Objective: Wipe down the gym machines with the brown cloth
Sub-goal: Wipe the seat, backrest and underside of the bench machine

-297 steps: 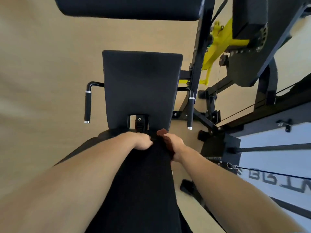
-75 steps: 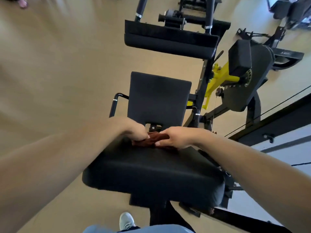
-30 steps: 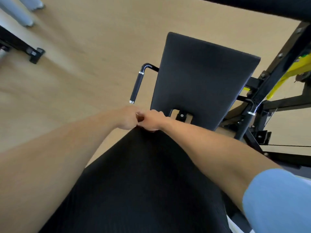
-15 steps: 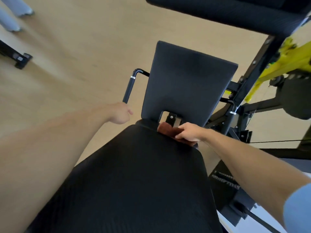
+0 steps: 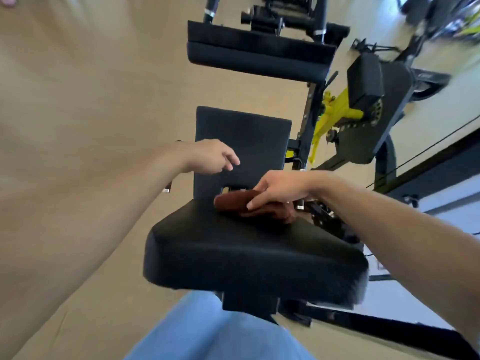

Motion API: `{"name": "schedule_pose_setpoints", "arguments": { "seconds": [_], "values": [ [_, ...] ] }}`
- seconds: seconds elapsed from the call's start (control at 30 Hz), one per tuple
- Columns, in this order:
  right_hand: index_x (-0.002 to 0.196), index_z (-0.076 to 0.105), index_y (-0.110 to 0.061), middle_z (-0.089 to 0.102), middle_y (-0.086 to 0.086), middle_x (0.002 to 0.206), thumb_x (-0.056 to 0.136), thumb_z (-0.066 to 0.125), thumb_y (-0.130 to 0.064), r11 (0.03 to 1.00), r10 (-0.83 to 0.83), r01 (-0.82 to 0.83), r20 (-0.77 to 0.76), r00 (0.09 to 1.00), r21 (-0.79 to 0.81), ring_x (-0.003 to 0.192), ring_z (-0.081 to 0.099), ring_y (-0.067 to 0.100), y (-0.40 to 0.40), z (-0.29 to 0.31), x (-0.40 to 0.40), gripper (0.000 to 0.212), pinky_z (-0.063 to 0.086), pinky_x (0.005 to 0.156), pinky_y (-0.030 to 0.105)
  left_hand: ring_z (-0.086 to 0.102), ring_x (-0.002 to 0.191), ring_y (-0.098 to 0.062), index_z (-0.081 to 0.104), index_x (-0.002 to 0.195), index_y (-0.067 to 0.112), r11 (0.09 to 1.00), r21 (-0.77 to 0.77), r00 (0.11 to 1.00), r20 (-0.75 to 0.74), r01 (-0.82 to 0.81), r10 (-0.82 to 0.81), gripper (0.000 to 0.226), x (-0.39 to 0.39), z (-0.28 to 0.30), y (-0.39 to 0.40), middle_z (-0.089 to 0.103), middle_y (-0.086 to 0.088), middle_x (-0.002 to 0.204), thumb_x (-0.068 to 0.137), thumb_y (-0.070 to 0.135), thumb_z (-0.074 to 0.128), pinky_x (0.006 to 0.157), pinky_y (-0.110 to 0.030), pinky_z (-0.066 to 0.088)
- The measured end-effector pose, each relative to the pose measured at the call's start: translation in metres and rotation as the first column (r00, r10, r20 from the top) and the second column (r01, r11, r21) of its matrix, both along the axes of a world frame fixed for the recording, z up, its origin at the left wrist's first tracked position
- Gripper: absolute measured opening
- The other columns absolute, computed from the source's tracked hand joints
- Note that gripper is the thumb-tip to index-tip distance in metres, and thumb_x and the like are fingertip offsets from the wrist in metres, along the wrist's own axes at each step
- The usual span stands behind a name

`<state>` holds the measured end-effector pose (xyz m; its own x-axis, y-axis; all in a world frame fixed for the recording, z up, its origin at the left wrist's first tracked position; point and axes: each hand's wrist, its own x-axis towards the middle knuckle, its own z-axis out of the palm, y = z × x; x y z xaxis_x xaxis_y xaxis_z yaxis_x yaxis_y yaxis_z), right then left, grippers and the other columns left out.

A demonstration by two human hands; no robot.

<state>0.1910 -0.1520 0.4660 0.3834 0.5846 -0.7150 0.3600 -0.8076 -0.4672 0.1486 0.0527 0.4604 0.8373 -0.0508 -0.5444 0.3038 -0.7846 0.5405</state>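
A bunched brown cloth lies at the far edge of the machine's black padded backrest. My right hand presses down on it with fingers wrapped over the top. My left hand hovers open in the air to the left, fingers spread, holding nothing, in front of the black seat pad below.
A long black padded roller sits beyond the seat pad. A yellow lever and black cam housing stand to the right. A black frame rail runs at the lower right. Tan floor spreads to the left. My blue-clad leg is at the bottom.
The view has pulled back and up from the pad. My right hand has stayed on the cloth at the far edge. My left hand has lifted off and moved rightward, fingers open.
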Motion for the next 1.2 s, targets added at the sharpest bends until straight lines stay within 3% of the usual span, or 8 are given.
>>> {"name": "schedule_pose_setpoints", "arguments": {
  "seconds": [0.2,0.4,0.53,0.7,0.83,0.93,1.1,1.2],
  "values": [
    [0.067,0.069,-0.025,0.065,-0.006,0.057,0.091,0.058,-0.031,1.0,-0.024,0.018,0.461,0.887,0.016,0.06,0.062,0.013,0.032,0.087,-0.117,0.027,0.05,0.058,0.029,0.065,0.106,-0.01,0.073,0.106,0.03,0.965,-0.261,0.99,0.14,0.025,0.012,0.041,-0.102,0.021,0.024,0.073,0.008,0.108,0.094,0.0,0.047,0.085,-0.025,0.046],
    [0.089,0.078,-0.03,0.068,-0.007,0.069,0.092,0.057,-0.033,0.97,-0.213,0.107,0.555,0.804,0.217,0.065,0.062,0.011,0.047,0.126,-0.193,0.022,0.042,0.055,0.023,0.067,0.103,-0.022,0.077,0.09,0.035,0.889,-0.45,0.898,0.352,-0.086,0.265,0.02,-0.163,0.034,0.045,0.075,0.001,0.1,0.091,0.042,0.058,0.103,-0.048,0.049],
    [0.112,0.076,-0.03,0.072,-0.009,0.086,0.093,0.062,-0.049,0.979,-0.149,0.035,0.593,0.791,0.199,0.078,0.066,0.009,0.048,0.122,-0.223,0.031,0.043,0.059,0.02,0.068,0.106,-0.02,0.078,0.096,0.033,0.852,-0.514,0.873,0.365,-0.102,0.324,0.049,-0.191,0.035,0.041,0.076,0.003,0.1,0.071,0.073,0.066,0.104,-0.047,0.048],
    [0.128,0.067,-0.038,0.067,-0.013,0.111,0.088,0.058,-0.07,0.959,-0.232,0.026,0.727,0.646,0.283,0.11,0.058,0.016,0.02,0.104,-0.233,0.052,0.051,0.086,0.037,0.064,0.105,-0.013,0.07,0.11,0.027,0.845,-0.457,0.792,0.389,-0.277,0.47,0.044,-0.206,0.027,0.021,0.071,0.007,0.106,0.078,0.056,0.073,0.098,-0.032,0.05],
    [0.153,0.04,-0.036,0.048,-0.011,0.152,0.095,0.056,-0.062,0.942,-0.301,0.068,0.733,0.611,0.33,0.14,0.037,0.017,-0.012,0.068,-0.246,0.066,0.024,0.119,0.043,0.063,0.103,-0.014,0.067,0.115,0.028,0.813,-0.48,0.773,0.356,-0.33,0.524,0.039,-0.22,0.022,-0.001,0.068,0.006,0.107,0.085,0.053,0.069,0.086,-0.028,0.051],
    [0.155,0.039,-0.035,0.04,-0.011,0.159,0.094,0.062,-0.056,0.895,-0.396,0.061,0.722,0.568,0.442,0.147,0.028,0.015,-0.02,0.051,-0.256,0.068,0.016,0.121,0.039,0.061,0.095,-0.013,0.065,0.113,0.027,0.789,-0.512,0.708,0.413,-0.339,0.572,0.03,-0.236,0.019,-0.016,0.064,0.009,0.103,0.088,0.043,0.07,0.077,-0.029,0.05],
    [0.154,0.041,-0.033,0.04,-0.007,0.159,0.092,0.068,-0.048,0.897,-0.382,0.007,0.767,0.515,0.442,0.148,0.026,0.019,-0.023,0.044,-0.267,0.069,0.019,0.121,0.041,0.051,0.123,-0.021,0.07,0.117,0.026,0.852,-0.289,0.54,0.673,-0.437,0.505,0.043,-0.261,0.023,-0.025,0.058,0.002,0.126,0.078,0.041,0.08,0.103,-0.038,0.042],
    [0.149,0.049,-0.033,0.051,-0.007,0.148,0.091,0.071,-0.039,0.895,-0.395,-0.009,0.801,0.45,0.447,0.138,0.037,0.02,-0.029,0.036,-0.273,0.062,0.028,0.115,0.039,0.055,0.092,-0.016,0.069,0.103,0.026,0.825,-0.193,0.345,0.84,-0.531,0.419,0.036,-0.277,0.026,-0.034,0.06,0.005,0.096,0.074,0.043,0.081,0.08,-0.032,0.046]
  ]
}}
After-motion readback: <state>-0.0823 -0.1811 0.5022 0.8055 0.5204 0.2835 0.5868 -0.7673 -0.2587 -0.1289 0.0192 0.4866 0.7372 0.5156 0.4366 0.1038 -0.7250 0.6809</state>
